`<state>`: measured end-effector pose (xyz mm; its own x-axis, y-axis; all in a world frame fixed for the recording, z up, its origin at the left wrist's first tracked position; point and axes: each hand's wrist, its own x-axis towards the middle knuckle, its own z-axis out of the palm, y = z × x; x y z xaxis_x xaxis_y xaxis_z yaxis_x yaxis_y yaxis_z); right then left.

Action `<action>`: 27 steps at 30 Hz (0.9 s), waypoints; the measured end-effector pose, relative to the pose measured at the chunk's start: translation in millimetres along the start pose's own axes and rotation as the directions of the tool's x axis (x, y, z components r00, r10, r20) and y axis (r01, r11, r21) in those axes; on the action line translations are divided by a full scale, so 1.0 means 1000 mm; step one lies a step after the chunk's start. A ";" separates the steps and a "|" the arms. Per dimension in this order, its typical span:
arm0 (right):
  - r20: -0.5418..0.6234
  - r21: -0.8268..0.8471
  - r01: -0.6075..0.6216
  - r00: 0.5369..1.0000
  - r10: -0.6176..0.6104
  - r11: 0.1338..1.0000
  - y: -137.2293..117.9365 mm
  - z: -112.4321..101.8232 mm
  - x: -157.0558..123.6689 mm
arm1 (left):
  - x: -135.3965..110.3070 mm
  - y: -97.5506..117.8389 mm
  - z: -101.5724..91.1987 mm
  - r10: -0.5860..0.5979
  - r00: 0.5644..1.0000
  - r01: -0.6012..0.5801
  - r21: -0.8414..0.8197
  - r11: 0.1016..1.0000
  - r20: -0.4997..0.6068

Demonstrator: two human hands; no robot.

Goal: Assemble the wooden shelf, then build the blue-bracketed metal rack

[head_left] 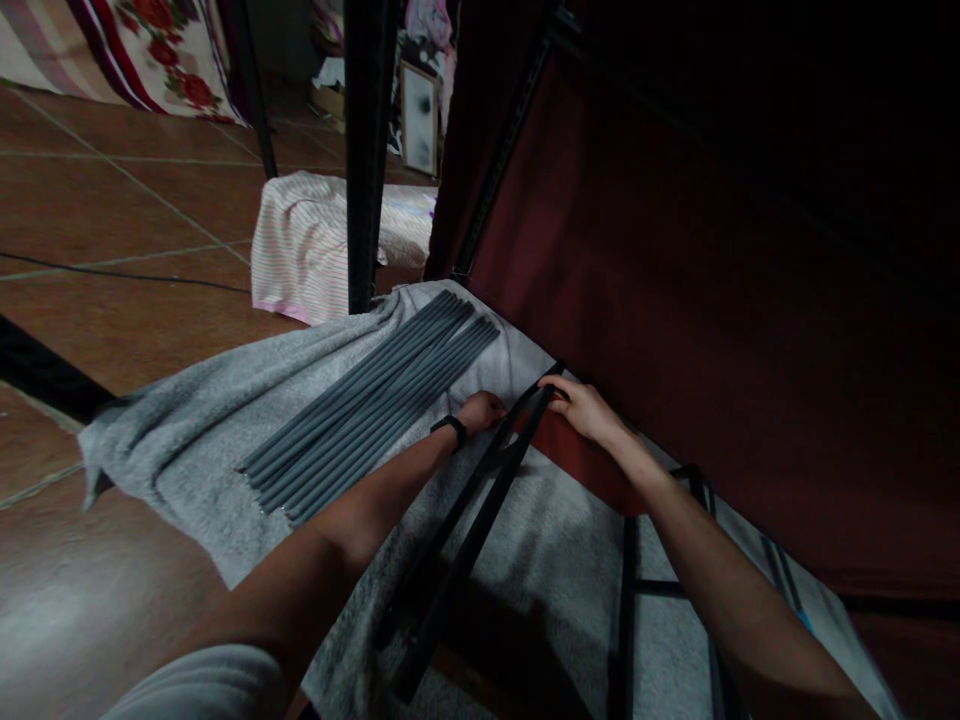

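Observation:
My left hand [482, 410] is closed near the far end of two long black bars [480, 500] that lie on a grey blanket [187, 440]; a black band sits on that wrist. My right hand [581, 408] grips the top end of the black bars where they meet the dark red fabric panel [675, 300]. Just left of my left hand lies a flat row of several grey tubes [367, 405] on the blanket.
Black frame rods [626, 580] lie under my right forearm. An upright black post [367, 150] stands behind the tubes. A striped cloth [307, 245] sits on the brown tiled floor [112, 210], crossed by a dark cable [112, 272]. A floral cloth [165, 40] is far back.

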<state>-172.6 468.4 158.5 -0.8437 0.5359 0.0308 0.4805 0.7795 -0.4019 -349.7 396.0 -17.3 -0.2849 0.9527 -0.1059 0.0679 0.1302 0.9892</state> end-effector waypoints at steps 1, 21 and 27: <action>-0.002 -0.001 0.001 1.000 -0.001 1.000 0.000 0.000 0.000 | 0.001 0.000 0.001 0.001 1.000 -0.001 0.002 1.000 0.000; 0.009 0.004 -0.013 1.000 0.013 1.000 0.005 0.001 0.001 | 0.002 -0.005 0.000 0.006 0.998 0.000 -0.092 0.996 0.063; 0.010 0.008 -0.020 1.000 0.020 1.000 0.005 0.001 0.001 | 0.003 -0.003 -0.003 -0.003 0.997 0.009 -0.083 0.997 0.074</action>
<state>-172.0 472.2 155.4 -0.8363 0.5481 0.0134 0.4955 0.7661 -0.4094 -353.0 397.3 -20.3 -0.2140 0.9699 -0.1160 -0.0143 0.1156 0.9932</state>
